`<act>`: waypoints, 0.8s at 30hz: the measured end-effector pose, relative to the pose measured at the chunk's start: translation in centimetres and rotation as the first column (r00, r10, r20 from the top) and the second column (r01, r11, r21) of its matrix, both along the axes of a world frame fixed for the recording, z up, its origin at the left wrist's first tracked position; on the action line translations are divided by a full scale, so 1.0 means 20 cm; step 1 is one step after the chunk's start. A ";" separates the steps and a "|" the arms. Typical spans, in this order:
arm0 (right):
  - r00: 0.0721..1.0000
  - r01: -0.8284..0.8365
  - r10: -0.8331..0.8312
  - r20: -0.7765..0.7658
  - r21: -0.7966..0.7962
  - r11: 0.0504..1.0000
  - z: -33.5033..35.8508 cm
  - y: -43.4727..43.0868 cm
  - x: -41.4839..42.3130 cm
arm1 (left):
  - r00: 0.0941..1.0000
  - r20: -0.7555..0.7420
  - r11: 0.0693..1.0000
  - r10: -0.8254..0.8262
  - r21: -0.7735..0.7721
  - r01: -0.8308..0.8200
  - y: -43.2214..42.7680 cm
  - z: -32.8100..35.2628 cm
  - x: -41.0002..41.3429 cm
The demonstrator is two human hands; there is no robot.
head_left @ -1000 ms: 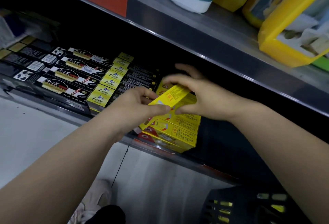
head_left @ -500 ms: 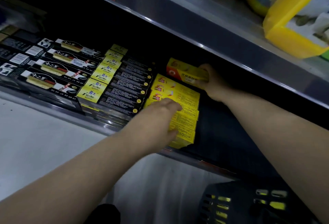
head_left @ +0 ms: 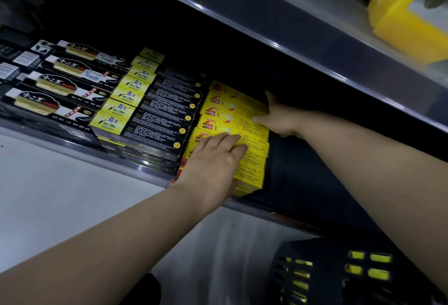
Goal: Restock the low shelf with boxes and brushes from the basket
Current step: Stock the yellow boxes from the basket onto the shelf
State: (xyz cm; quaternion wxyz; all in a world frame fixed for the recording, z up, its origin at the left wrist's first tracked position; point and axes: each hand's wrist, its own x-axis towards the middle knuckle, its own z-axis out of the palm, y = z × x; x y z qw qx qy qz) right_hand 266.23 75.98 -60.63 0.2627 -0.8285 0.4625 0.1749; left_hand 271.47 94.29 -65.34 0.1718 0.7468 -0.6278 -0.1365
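A stack of yellow boxes (head_left: 249,135) fills the right part of the stocked low shelf (head_left: 135,169). My left hand (head_left: 215,159) lies flat on the front boxes of that stack, fingers straight. My right hand (head_left: 278,118) reaches under the upper shelf and rests against the right ends of the rear yellow boxes, thumb on a box top. No box is lifted. The dark basket (head_left: 322,273) stands on the floor at the lower right, with yellow items showing through its slots.
Left of the yellow stack lie black-and-yellow boxes (head_left: 145,110) and black-and-white boxes (head_left: 55,91) in rows. The upper metal shelf (head_left: 291,45) overhangs my right hand closely. Yellow packages (head_left: 409,13) stand on it. Dark bare shelf floor (head_left: 303,178) lies right of the stack.
The yellow box my right hand held up at the back now lies among the stack. My right hand moved down against the box ends. My left hand stayed on the front boxes.
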 end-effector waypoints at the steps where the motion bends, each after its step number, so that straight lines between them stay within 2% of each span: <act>1: 0.997 0.055 -0.054 -0.054 0.031 0.998 0.02 0.01 -0.02 | 1.000 -0.001 1.000 0.000 -0.002 0.000 0.00 0.00 0.00; 4: 0.966 0.240 -0.202 -0.160 0.277 0.930 0.09 0.08 -0.11 | 1.000 -0.002 1.000 0.005 -0.013 -0.005 0.00 0.00 0.00; 6: 0.963 0.263 -0.206 -0.172 0.446 0.855 0.09 0.15 -0.16 | 1.000 0.001 0.999 0.020 -0.029 -0.020 0.00 -0.01 0.00; 8: 0.967 0.254 -0.231 -0.108 0.504 0.826 0.04 0.20 -0.19 | 0.999 0.009 0.999 0.032 -0.039 -0.032 -0.01 -0.02 -0.01; 12: 0.941 0.308 -0.338 -0.030 0.493 0.814 -0.02 0.22 -0.14 | 0.999 -0.009 0.997 0.053 -0.051 -0.054 0.00 -0.03 -0.02; 19: 0.946 0.310 -0.316 -0.076 0.503 0.807 0.02 0.17 -0.14 | 0.998 -0.022 0.998 0.052 -0.042 -0.053 0.01 -0.04 -0.02; 22: 0.902 0.355 -0.429 0.055 0.473 0.806 0.03 0.10 -0.10 | 0.999 -0.008 0.999 0.041 -0.025 -0.042 0.01 -0.05 -0.01; 24: 0.885 0.349 -0.448 0.126 0.458 0.818 0.02 0.09 -0.08 | 0.999 0.007 0.999 0.034 -0.008 -0.034 0.01 -0.05 -0.01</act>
